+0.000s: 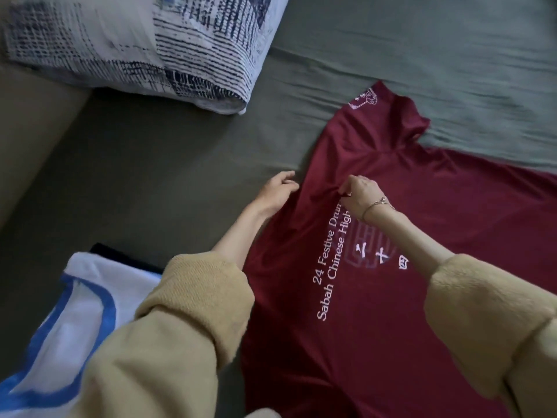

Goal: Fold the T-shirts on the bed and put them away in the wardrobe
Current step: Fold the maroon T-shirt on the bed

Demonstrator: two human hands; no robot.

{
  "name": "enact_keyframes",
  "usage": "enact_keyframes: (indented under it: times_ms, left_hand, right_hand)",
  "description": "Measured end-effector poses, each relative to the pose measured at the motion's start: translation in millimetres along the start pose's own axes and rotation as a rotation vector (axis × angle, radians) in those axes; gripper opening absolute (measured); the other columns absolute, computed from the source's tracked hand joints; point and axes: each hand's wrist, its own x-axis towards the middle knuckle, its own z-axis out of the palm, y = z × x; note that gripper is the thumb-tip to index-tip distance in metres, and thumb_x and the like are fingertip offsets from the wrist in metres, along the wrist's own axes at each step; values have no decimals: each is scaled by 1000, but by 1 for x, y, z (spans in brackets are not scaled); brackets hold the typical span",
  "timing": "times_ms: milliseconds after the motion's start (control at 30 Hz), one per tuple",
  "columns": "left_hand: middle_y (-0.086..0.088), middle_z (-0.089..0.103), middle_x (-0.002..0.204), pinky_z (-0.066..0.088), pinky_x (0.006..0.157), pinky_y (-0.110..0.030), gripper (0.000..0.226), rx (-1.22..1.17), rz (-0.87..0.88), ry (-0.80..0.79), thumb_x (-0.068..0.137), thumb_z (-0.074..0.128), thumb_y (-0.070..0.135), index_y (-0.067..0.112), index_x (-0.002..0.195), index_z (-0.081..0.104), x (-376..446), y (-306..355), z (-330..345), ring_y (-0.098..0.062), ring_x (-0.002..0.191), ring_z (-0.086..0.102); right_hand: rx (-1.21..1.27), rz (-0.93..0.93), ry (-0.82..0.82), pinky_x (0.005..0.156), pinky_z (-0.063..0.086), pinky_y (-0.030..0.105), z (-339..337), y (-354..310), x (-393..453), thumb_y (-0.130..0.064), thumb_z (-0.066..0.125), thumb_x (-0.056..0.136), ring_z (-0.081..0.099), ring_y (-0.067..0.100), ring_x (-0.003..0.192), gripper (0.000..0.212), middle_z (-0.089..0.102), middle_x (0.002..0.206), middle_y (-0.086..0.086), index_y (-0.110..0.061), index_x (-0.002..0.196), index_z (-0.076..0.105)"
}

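The maroon T-shirt (391, 297) lies spread flat near the bed's (180, 164) front edge, light and limp, likely to slide. The right hand (360, 196) pinches a fold mid-chest; the left hand (278, 188) rests relaxed at its side edge, the better place for a grip.

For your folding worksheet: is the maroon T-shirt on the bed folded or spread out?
Spread out. The maroon T-shirt lies flat on the bed, sleeve extended and print showing.

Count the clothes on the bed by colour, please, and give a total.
Maroon shirt: 1
White shirt with blue trim: 1
Dark garment, mostly hidden under the white one: 1
Total: 3
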Motion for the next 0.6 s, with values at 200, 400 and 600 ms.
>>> enact_keyframes:
  times_ms: [200,400,600]
  left_hand:
    - [-10,67,100,50,82,-24,43,-9,-73,-169,83,67,10,-2,123,57,28,21,6,-19,88,64]
    - [-2,68,81,45,76,-24,17,-109,-65,-211,63,70,19,14,79,69,39,26,-14,-16,77,61]
    - [2,70,80,49,72,-14,15,-207,-63,-173,83,67,12,11,98,69,65,29,-15,-8,72,64]
  right_hand:
    - [56,68,129,87,48,37,-18,7,26,-10,52,82,59,28,103,21,64,108,7,-16,98,64]
    - [-44,-232,225,88,45,38,-46,4,70,-2,49,82,49,28,116,40,49,131,5,-10,121,52]
    - [-426,-490,-84,112,27,38,-60,-17,131,-4,50,83,27,16,138,68,35,148,-3,-24,145,30]
